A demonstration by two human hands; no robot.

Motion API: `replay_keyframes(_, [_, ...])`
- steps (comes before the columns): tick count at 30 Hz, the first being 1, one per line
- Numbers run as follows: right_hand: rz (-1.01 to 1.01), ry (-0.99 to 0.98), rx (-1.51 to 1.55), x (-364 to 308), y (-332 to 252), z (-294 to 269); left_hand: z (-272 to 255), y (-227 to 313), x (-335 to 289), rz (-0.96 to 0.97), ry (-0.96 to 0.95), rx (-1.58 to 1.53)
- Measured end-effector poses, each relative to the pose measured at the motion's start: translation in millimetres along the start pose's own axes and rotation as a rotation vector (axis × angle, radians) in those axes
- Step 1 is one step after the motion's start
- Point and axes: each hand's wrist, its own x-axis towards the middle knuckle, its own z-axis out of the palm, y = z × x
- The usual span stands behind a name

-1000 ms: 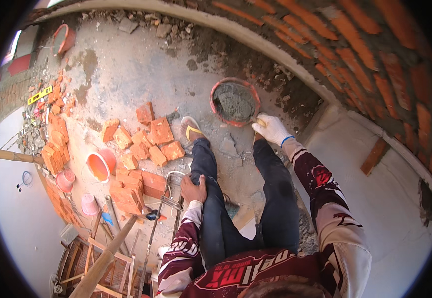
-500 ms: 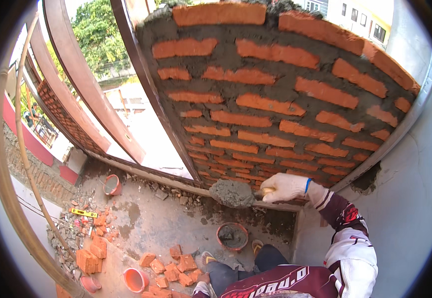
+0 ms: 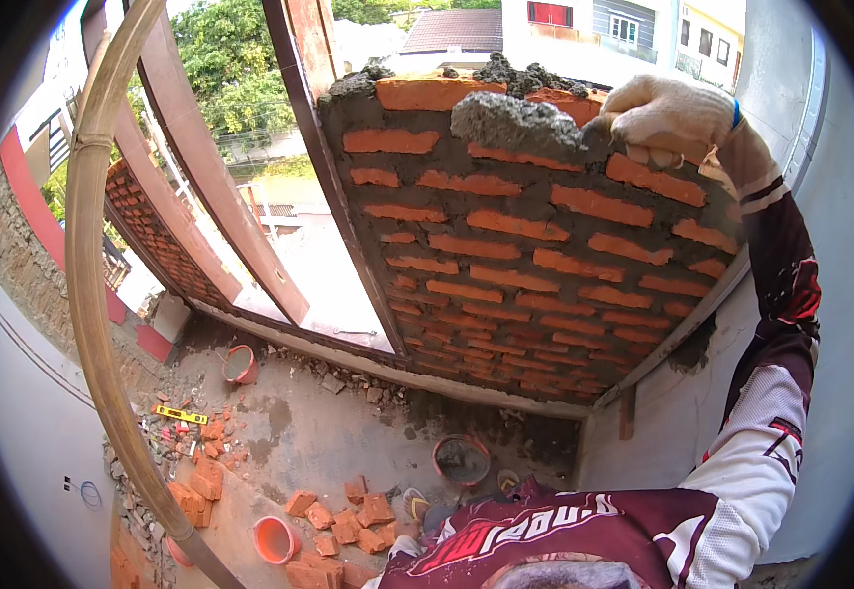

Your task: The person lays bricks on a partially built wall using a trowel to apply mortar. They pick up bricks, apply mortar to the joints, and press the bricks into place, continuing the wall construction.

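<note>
My right hand (image 3: 670, 118), in a pale work glove, is closed round the handle of a trowel at the top of a brick wall (image 3: 517, 225). A heap of wet grey mortar (image 3: 515, 122) covers the trowel's blade, so the metal hardly shows. Held this way, the load hangs in front of the wall's upper courses, just below the top edge. Lumps of mortar (image 3: 525, 75) lie along the top course beside an orange brick (image 3: 437, 94). My left hand is hidden; only a bit of pale sleeve shows low by my shirt.
A mortar bucket (image 3: 461, 459) stands on the floor by my feet. Broken bricks (image 3: 348, 523), a red bucket (image 3: 276, 540) and a yellow spirit level (image 3: 181, 415) lie farther left. A bamboo pole (image 3: 93, 294) curves down the left side. A plastered wall (image 3: 682, 417) borders the right.
My right hand has lifted the mortar-loaded trowel from low by the wall's foot to its top. The view has tilted up, and my left hand has dropped out of sight.
</note>
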Motion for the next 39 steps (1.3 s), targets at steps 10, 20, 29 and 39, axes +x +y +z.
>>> replay_keyframes(10, [0.096,0.182,0.069,51.2,-61.3,-113.2,-8.9,-54.2,-13.2,-0.064,0.035,-0.078])
replay_keyframes(20, [-0.163,0.432,0.077,145.6,-37.8,-84.4,-13.8,-56.9,-19.8,-0.138,0.053,-0.052])
replay_keyframes(29, [-0.174,0.352,-0.134,253.9,-51.6,-49.5,-27.4,-31.7,0.2,-0.175,0.068,-0.034])
replay_keyframes(39, [-0.331,0.435,-1.033,295.0,-99.3,22.8,-45.1,-56.6,7.3,-0.155,0.072,0.007])
